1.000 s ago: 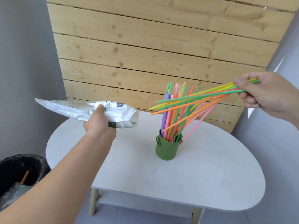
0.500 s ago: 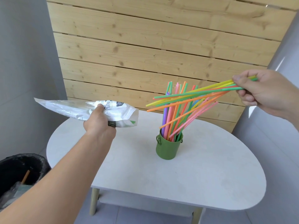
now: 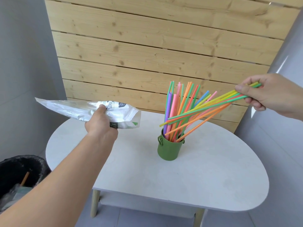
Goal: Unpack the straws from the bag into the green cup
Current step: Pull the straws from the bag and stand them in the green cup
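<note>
One white counter lies below both hands. The left hand grips the one bag, held aside, likely to keep the way clear. Between the hands stands one green cup. The right hand pinches a bunch of straws, slanted down, apparently to feed their ends in. They overlap too much to count.

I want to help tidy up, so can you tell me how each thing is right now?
Green cup: upright on the table, open on top.
Standing straws: upright in the cup.
Loose straws: fanned out, tilted, pinched by the right hand, tips at the cup's mouth.
Bag: crumpled, in the air, gripped by the left hand.
Bin: lined in black, rubbish inside.
</note>
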The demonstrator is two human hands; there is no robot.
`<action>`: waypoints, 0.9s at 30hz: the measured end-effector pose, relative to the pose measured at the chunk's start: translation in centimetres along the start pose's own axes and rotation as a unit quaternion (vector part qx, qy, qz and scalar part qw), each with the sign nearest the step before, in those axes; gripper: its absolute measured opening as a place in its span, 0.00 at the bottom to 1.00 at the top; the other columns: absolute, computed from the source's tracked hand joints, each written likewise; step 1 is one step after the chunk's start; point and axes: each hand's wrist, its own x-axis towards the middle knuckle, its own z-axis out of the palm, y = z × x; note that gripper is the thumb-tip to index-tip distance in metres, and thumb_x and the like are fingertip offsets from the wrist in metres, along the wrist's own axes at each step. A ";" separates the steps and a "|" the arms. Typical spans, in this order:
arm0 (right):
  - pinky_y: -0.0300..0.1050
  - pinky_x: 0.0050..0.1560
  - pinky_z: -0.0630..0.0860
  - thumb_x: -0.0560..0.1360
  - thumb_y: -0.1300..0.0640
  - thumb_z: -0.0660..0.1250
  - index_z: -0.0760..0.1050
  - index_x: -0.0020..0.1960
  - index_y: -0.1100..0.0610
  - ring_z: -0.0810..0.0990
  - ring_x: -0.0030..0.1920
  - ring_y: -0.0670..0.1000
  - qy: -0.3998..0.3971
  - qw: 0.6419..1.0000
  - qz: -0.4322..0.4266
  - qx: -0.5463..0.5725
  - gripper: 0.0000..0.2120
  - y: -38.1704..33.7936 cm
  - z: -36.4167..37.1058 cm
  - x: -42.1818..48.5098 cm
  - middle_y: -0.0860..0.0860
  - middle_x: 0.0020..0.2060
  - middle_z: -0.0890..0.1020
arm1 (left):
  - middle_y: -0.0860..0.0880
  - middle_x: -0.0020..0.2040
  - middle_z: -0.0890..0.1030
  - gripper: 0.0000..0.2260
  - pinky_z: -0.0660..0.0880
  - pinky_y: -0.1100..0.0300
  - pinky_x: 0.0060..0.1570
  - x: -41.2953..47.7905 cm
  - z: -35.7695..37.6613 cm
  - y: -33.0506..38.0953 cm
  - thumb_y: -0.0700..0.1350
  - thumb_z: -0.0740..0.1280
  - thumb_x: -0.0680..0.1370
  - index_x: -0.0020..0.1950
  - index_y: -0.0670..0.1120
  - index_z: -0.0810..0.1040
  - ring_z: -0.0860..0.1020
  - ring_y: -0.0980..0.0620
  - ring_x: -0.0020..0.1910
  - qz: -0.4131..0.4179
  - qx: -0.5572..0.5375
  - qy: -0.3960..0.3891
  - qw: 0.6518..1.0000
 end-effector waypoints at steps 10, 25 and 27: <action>0.37 0.20 0.68 0.56 0.30 0.74 0.84 0.44 0.49 0.69 0.21 0.45 -0.003 1.000 -0.002 -0.027 0.26 0.4 -0.4 -0.1 0.50 0.24 0.80 | 0.50 0.58 0.85 0.20 0.84 0.58 0.38 -0.2 0.0 -0.1 0.44 0.75 0.79 0.71 0.48 0.76 0.85 0.51 0.42 0.003 0.011 -0.002 1.000; 0.35 0.21 0.71 0.57 0.21 0.70 0.83 0.48 0.46 0.74 0.19 0.45 0.009 0.996 -0.067 -0.062 0.33 0.3 -1.0 -1.4 0.51 0.27 0.83 | 0.51 0.56 0.86 0.20 0.84 0.60 0.32 0.0 0.0 -0.3 0.45 0.76 0.79 0.70 0.48 0.78 0.85 0.52 0.38 0.001 0.014 -0.004 1.000; 0.34 0.21 0.71 0.57 0.21 0.70 0.83 0.47 0.45 0.74 0.20 0.44 0.014 0.995 -0.078 -0.062 0.32 -0.1 -0.8 -1.5 0.50 0.27 0.83 | 0.51 0.56 0.86 0.21 0.83 0.60 0.32 0.0 0.0 -0.4 0.45 0.76 0.79 0.70 0.48 0.78 0.85 0.52 0.39 0.001 0.013 -0.005 1.000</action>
